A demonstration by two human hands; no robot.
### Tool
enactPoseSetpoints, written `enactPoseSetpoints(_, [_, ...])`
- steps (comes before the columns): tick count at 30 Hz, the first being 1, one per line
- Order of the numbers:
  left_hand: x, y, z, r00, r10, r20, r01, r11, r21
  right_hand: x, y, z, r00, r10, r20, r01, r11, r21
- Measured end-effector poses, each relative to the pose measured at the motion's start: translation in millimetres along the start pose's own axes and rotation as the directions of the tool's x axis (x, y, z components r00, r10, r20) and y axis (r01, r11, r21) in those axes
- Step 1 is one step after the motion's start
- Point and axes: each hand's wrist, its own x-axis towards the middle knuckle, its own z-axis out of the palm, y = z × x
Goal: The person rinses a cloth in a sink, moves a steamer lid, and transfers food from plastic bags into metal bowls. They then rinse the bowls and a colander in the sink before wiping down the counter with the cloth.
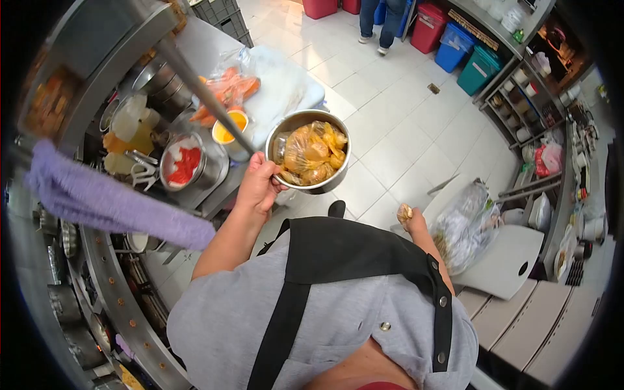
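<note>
My left hand (260, 181) grips the rim of a round metal pot (346, 123), thumb over the edge. Inside the pot lie knotted clear plastic bags (309, 149) with yellow-brown food in them. Low at my right side, my right hand (414, 223) is closed on a small plastic bag (404, 212) with brownish contents, too small to name. Just left of the pot stands a white tub of orange liquid (231, 127). Beyond it, orange pieces in a plastic bag (233, 90) rest by a white cutting board (286, 81).
A metal post (201, 91) and a purple cloth (117, 195) are close on my left. A metal container with red contents (183, 162) stands on the counter. To the right are plastic bags (465, 224) and a white board (504, 260). Another person (382, 23) stands near coloured bins (455, 45).
</note>
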Motion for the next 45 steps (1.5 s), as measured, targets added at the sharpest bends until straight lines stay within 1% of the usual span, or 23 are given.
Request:
enactPoseSetpoints(1, [19, 3, 4, 1.0, 0.003, 0.003, -0.003, 1.0, -0.004, 19, -3, -4, 1.0, -0.002, -0.004, 0.002, 1.0, -0.003])
enactPoseSetpoints(3, [56, 9, 12, 0.996, 0.081, -0.045, -0.083, 0.996, -0.033, 47, -5, -14, 0.999, 0.041, 0.02, -0.044, 0.985, 0.164])
enactPoseSetpoints(5, [89, 15, 25, 0.987, 0.134, -0.093, -0.14, 0.988, -0.066, 69, 6, -18, 0.999, 0.026, 0.018, -0.028, 0.993, 0.114])
enactPoseSetpoints(7, [120, 22, 28, 0.953, 0.21, -0.218, -0.231, 0.97, -0.077, 84, 27, -25, 0.999, 0.016, 0.036, -0.017, 1.0, 0.008])
enactPoseSetpoints(8, [137, 23, 24, 0.951, 0.233, -0.203, -0.256, 0.962, -0.094, 96, 34, -31, 0.999, 0.016, 0.045, -0.014, 0.999, -0.041])
enactPoseSetpoints(13, [180, 26, 29, 0.866, 0.289, -0.407, -0.339, 0.939, -0.054, 152, 39, -91, 0.981, -0.058, 0.185, 0.065, 0.997, -0.03])
enactPoseSetpoints(15, [197, 15, 25, 0.764, 0.304, -0.569, -0.383, 0.924, -0.021, 194, 39, -104, 0.97, -0.055, 0.238, 0.071, 0.996, -0.057])
enactPoseSetpoints(19, [205, -5, 35, 0.579, 0.383, -0.72, -0.496, 0.866, 0.061, 295, 29, -127, 0.935, -0.097, 0.34, 0.146, 0.982, -0.12])
enactPoseSetpoints(22, [204, -3, 46, 0.527, 0.37, -0.765, -0.44, 0.889, 0.126, 370, -21, -151, 0.91, -0.14, 0.391, 0.218, 0.962, -0.164])
enactPoseSetpoints(23, [204, 1, 51, 0.528, 0.342, -0.777, -0.381, 0.913, 0.143, 451, 37, -97, 0.848, -0.377, 0.372, 0.412, 0.911, -0.018])
enactPoseSetpoints(24, [204, -1, 51, 0.52, 0.35, -0.779, -0.375, 0.913, 0.16, 461, -22, -116, 0.916, -0.226, 0.332, 0.319, 0.912, -0.259])
enactPoseSetpoints(26, [205, -6, 52, 0.468, 0.372, -0.802, -0.368, 0.907, 0.206, 535, -57, -99, 0.866, -0.379, 0.325, 0.471, 0.836, -0.281])
enactPoseSetpoints(27, [208, -6, 53, 0.444, 0.402, -0.801, -0.365, 0.897, 0.248, 557, -87, -97, 0.875, -0.395, 0.281, 0.442, 0.888, -0.128])
enactPoseSetpoints(29, [213, -3, 55, 0.406, 0.396, -0.824, -0.357, 0.898, 0.256, 569, -160, -106, 0.845, -0.464, 0.265, 0.477, 0.879, 0.018])
enactPoseSetpoints(31, [212, -2, 57, 0.401, 0.356, -0.844, -0.296, 0.922, 0.249, 596, -196, -81, 0.794, -0.58, 0.182, 0.557, 0.814, 0.165])
enactPoseSetpoints(32, [214, -2, 55, 0.394, 0.359, -0.846, -0.296, 0.921, 0.253, 595, -219, -80, 0.79, -0.582, 0.192, 0.558, 0.812, 0.168])
enactPoseSetpoints(34, [215, -2, 61, 0.374, 0.354, -0.857, -0.286, 0.923, 0.257, 572, -266, -88, 0.806, -0.404, 0.432, 0.139, 0.84, 0.525])
enactPoseSetpoints(35, [214, -1, 62, 0.362, 0.353, -0.863, -0.279, 0.924, 0.26, 565, -274, -80, 0.801, -0.399, 0.447, 0.129, 0.843, 0.521])
enactPoseSetpoints(38, [211, -1, 63, 0.346, 0.321, -0.882, -0.265, 0.935, 0.236, 555, -305, -66, 0.631, -0.448, 0.634, 0.077, 0.849, 0.523])
enactPoseSetpoints(39, [212, -1, 69, 0.347, 0.317, -0.883, -0.291, 0.931, 0.22, 552, -317, -64, 0.613, -0.445, 0.653, 0.081, 0.858, 0.508])
enactPoseSetpoints(40, [221, 0, 76, 0.26, 0.308, -0.915, -0.318, 0.922, 0.22, 551, -331, -61, 0.55, -0.454, 0.701, 0.187, 0.885, 0.427])
enactPoseSetpoints(41, [222, 1, 75, 0.242, 0.304, -0.921, -0.316, 0.922, 0.222, 552, -342, -55, 0.487, -0.452, 0.747, 0.293, 0.89, 0.348])
enactPoseSetpoints(45, [218, -5, 73, 0.221, 0.266, -0.938, -0.307, 0.932, 0.192, 552, -395, -18, 0.398, -0.561, 0.726, 0.45, 0.809, 0.378])
